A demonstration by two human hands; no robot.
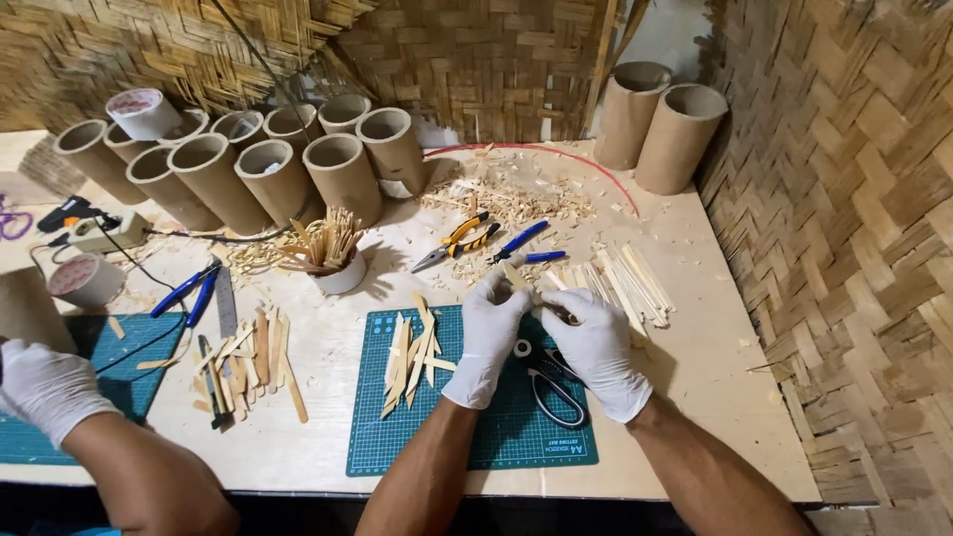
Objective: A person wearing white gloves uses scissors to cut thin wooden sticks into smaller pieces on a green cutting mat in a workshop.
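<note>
Both gloved hands meet above the far edge of the green cutting mat (467, 437), which lies on the tabletop (695, 397). The left hand (488, 342) and the right hand (596, 352) have their fingers curled closed around a small wooden stick (516, 278), whose pale tip shows just beyond the left fingertips; how the right fingers hold it cannot be made out.

On the mat, left of the hands, lies a loose pile of cut sticks (412, 357). Under the right hand, also on the mat, rest scissors (551, 382) with black handles. Beyond the mat's far right corner lies a bundle of long thin sticks (630, 283). Beyond the mat's far edge lie yellow-handled pliers (457, 241) and blue-handled pliers (521, 243), and farther back a scatter of wood shavings (506, 199).

Past the mat's far left corner stands a small white cup (342, 276) filled with upright sticks fanning outward. Behind it a cluster of cardboard tubes (258, 164) leans with open mouths; what is inside them cannot be told. Two more tubes (660, 124) stand upright far behind the mat to the right.

Well left of the mat, another person's gloved hand (50, 387) rests at a second green mat (129, 362), near another pile of flat sticks (248, 362).
</note>
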